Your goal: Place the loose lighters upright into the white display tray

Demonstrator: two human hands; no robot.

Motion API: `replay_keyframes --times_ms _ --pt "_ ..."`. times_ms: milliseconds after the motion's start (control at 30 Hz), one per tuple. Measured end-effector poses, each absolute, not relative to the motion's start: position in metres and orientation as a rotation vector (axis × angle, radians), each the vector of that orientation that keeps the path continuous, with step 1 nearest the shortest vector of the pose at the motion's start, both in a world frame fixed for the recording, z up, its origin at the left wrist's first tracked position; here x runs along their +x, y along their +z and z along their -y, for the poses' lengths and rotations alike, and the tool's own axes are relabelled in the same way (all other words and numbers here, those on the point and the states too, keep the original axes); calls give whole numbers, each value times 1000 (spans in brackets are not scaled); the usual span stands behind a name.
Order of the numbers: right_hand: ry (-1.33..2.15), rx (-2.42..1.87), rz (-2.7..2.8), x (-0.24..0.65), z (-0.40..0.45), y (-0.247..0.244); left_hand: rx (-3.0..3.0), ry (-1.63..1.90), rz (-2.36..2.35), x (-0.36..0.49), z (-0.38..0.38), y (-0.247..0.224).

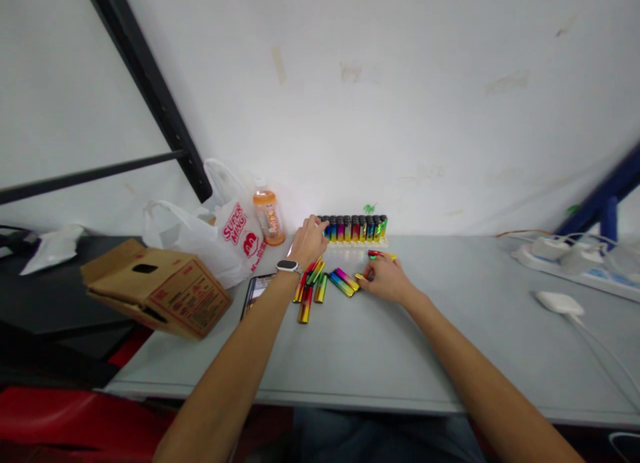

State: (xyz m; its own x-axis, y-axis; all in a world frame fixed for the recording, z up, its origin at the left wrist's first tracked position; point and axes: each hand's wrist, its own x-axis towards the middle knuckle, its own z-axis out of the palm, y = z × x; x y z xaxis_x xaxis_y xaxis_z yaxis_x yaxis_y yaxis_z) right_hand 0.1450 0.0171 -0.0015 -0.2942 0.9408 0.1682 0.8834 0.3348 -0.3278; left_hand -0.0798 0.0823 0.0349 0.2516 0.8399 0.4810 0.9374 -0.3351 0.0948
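Note:
Shiny multicoloured lighters (355, 231) with black tops stand upright in close rows in a pale holder (384, 242) against the wall. My left hand (307, 241), with a wristband, is at the left end of these rows. Its bent fingers are closed around a lighter there, mostly hidden by the hand. On the table my right hand (386, 278) is closed, its thumb and fingertips pinching a yellow-gold lighter (359, 277). Two loose lighters (343, 282) lie just left of it, and a red one (374, 253) lies behind it. Several more, including a red-and-gold lighter (305, 305), lie in a loose pile between my arms.
A phone (256, 291) lies partly behind my left forearm. To the left are an open cardboard box (165, 286), a white plastic bag (220, 239) and an orange drink bottle (269, 215). On the right are a white charger (559, 303) and a power strip (580, 263) with cables.

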Motion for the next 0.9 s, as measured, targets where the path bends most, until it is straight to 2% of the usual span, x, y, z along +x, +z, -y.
replay_keyframes --times_ms 200,367,433,633,900 --pt "247 -1385 2141 148 -23 -8 -2308 -1251 1520 -47 -55 31" --pt "655 -1170 1931 142 -24 -9 -2437 -1609 1497 -16 -33 18" --pt "781 -1088 1844 138 -22 -7 -2488 -1672 1499 -11 -27 12" --pt "744 -1032 1432 133 -21 2 -2481 -1783 1517 -20 -17 3" --pt "1118 -988 1150 131 -11 6 -2464 -1840 1558 -20 -12 6"
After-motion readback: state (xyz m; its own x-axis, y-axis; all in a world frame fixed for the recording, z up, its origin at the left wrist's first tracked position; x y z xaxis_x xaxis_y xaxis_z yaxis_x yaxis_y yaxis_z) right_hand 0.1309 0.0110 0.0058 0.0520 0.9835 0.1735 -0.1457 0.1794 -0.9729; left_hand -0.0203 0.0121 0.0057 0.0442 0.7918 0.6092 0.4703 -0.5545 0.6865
